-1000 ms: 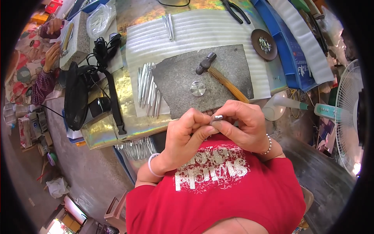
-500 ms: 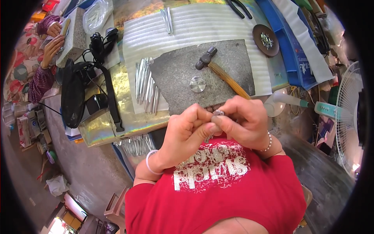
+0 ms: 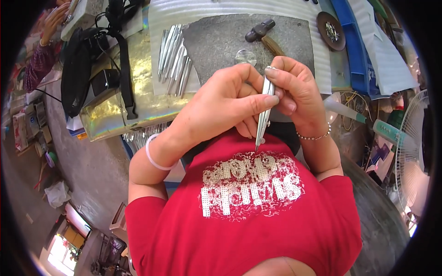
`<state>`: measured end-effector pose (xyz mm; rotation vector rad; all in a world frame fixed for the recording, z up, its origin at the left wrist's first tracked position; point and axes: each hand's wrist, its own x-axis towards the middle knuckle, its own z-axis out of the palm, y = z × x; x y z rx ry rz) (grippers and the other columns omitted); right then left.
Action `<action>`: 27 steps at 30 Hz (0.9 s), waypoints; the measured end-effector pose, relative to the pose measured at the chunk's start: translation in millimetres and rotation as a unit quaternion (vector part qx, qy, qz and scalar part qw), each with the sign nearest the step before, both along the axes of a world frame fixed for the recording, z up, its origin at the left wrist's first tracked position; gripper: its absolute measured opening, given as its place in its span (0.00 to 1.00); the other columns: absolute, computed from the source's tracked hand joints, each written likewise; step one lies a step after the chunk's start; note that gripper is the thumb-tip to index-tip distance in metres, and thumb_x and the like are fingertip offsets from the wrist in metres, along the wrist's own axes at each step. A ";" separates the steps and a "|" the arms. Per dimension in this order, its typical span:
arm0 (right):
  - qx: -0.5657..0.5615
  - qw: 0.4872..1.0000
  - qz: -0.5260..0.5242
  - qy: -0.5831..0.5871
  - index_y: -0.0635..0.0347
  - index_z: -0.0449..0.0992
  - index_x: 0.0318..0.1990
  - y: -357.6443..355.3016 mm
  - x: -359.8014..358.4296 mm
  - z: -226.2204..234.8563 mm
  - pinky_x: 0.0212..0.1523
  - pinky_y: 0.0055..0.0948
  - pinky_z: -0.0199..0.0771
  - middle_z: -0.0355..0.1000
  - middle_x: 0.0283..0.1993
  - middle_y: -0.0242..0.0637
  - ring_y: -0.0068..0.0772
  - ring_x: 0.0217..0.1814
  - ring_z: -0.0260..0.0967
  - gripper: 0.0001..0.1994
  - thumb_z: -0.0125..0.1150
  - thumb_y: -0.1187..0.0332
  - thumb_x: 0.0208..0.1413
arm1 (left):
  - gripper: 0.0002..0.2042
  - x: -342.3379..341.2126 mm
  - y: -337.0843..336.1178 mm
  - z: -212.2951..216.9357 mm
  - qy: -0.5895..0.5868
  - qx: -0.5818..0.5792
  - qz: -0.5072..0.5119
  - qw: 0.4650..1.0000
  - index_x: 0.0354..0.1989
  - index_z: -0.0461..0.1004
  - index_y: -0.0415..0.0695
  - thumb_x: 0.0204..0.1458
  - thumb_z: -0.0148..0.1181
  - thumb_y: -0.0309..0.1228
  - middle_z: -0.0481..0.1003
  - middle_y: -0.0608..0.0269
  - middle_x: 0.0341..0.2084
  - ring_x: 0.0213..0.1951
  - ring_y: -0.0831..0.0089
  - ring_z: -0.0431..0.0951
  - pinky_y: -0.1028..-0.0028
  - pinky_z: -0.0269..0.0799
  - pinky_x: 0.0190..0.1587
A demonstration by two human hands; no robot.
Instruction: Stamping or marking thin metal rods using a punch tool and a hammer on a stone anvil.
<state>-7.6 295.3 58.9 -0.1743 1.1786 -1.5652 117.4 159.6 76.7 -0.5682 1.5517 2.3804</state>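
Both my hands hold a slim silver drawing compass (image 3: 264,122) in front of my chest, upright with its pointed end down. My right hand (image 3: 299,87) pinches its upper end between thumb and fingers. The thumb of my left hand (image 3: 230,96) presses its middle, with the fingers curled behind. A small screw shows low on the compass. Beyond my hands lies a dark stone slab (image 3: 212,37). On it rest a wooden-handled hammer (image 3: 260,30), its handle partly hidden by my right hand, and a round clear or metal disc (image 3: 246,56).
Left of the slab lies a pile of slender metal legs (image 3: 171,53). A brown dish (image 3: 340,45) of small metal pins stands at right, beside a blue tray (image 3: 357,60). A black bag with straps (image 3: 78,69), another person's hand (image 3: 54,20) and a fan (image 3: 414,138) flank the table.
My hands have turned the compass upright, so its length now shows; before, they mostly hid it. My right hand has shifted to its upper end. The whole view has tilted down toward my chest.
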 end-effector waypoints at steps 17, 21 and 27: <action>-0.045 0.995 -0.084 0.014 0.58 0.69 0.29 17.6 20.6 1.0 0.09 0.13 0.50 0.66 0.18 0.27 0.11 0.10 0.51 0.06 0.56 0.70 0.57 | 0.13 -9.5 -2.4 16.4 0.011 -0.044 -0.088 0.995 0.30 0.65 0.38 0.53 0.61 0.33 0.70 0.66 0.12 0.14 0.83 0.72 0.85 0.66 0.15; -0.041 0.992 -0.116 0.019 0.58 0.68 0.28 19.0 25.0 1.6 0.09 0.13 0.49 0.66 0.19 0.27 0.11 0.10 0.51 0.06 0.55 0.70 0.57 | 0.12 -13.3 -3.1 15.7 0.009 -0.046 -0.098 0.994 0.30 0.65 0.39 0.53 0.61 0.32 0.70 0.67 0.12 0.14 0.83 0.72 0.85 0.66 0.15; -0.053 0.980 -0.184 0.054 0.58 0.67 0.29 29.4 40.2 0.9 0.09 0.13 0.49 0.65 0.18 0.27 0.11 0.10 0.51 0.06 0.54 0.70 0.58 | 0.12 -21.4 -2.9 19.5 0.017 -0.068 -0.159 0.985 0.29 0.65 0.39 0.52 0.62 0.32 0.71 0.66 0.14 0.14 0.82 0.73 0.84 0.67 0.15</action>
